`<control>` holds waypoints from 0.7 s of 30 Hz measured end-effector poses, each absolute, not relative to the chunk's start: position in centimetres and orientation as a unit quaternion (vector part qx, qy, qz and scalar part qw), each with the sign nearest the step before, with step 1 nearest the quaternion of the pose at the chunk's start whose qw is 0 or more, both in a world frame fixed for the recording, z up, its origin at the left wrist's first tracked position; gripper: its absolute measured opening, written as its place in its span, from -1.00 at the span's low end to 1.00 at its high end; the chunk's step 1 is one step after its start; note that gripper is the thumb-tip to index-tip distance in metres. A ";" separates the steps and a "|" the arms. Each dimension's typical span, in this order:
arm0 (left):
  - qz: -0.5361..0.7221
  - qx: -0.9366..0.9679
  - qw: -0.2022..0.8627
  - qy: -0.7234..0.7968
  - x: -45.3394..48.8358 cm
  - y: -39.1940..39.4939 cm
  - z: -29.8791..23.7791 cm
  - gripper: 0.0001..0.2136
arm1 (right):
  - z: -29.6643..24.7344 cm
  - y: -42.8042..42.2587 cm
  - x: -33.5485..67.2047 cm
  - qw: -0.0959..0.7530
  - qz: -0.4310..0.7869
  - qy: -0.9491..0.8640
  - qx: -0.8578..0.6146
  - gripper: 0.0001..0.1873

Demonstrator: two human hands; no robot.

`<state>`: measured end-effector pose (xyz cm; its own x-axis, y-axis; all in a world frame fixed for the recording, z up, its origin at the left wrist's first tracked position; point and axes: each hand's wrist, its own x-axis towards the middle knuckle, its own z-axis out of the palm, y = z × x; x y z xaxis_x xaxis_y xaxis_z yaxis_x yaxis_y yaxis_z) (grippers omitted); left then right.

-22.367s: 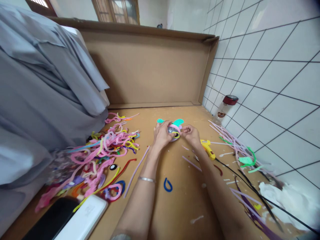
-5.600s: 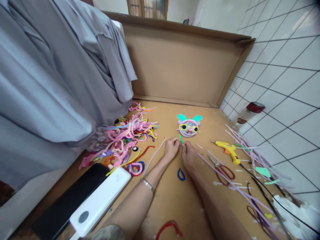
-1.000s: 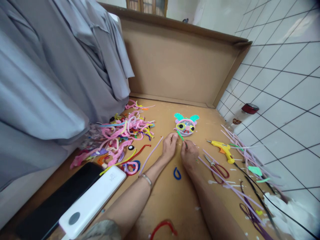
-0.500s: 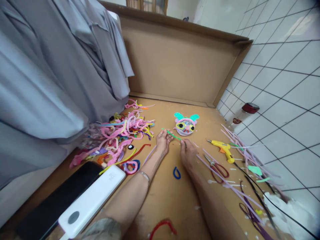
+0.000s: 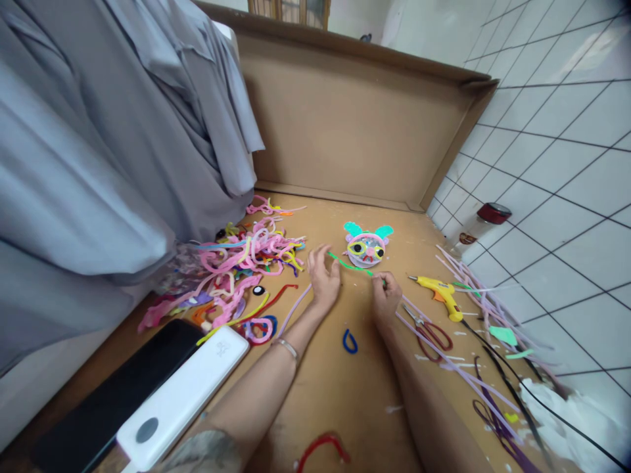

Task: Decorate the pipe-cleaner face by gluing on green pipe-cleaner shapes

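Observation:
A thin green pipe cleaner stretches between my two hands, slightly bent. My right hand is closed, pinching its right end. Around the other end, my left hand has its fingers apart; the tip lies close to its thumb and forefinger without a visible grip. Just beyond the hands sits a round craft face with green ears, yellow-ringed googly eyes and a pink rim. A small blue pipe-cleaner loop lies between my forearms.
Left is a tangled heap of mostly pink pipe cleaners, near a white power bank and a dark slab. Right are red-handled scissors, a yellow glue gun with cord, and a jar. Cardboard stands behind.
My right hand has moved right, drawing the green pipe cleaner along. My left hand's fingers have spread from their pinch, and more of the pipe cleaner shows between the hands.

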<state>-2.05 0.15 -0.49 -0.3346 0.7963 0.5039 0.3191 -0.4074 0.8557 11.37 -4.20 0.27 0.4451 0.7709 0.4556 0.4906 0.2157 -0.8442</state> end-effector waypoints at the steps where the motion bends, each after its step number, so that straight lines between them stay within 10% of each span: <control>1: 0.611 0.579 0.162 0.515 -2.0 -0.2 -0.3 -0.73 | 0.3 -4.1 11.5 0.589 0.134 -0.509 -0.613 -0.71; 21: 0.480 0.730 0.125 0.470 -1.8 -0.8 -0.4 -0.77 | -0.1 -2.9 13.0 0.725 0.329 -0.402 -0.453 -0.58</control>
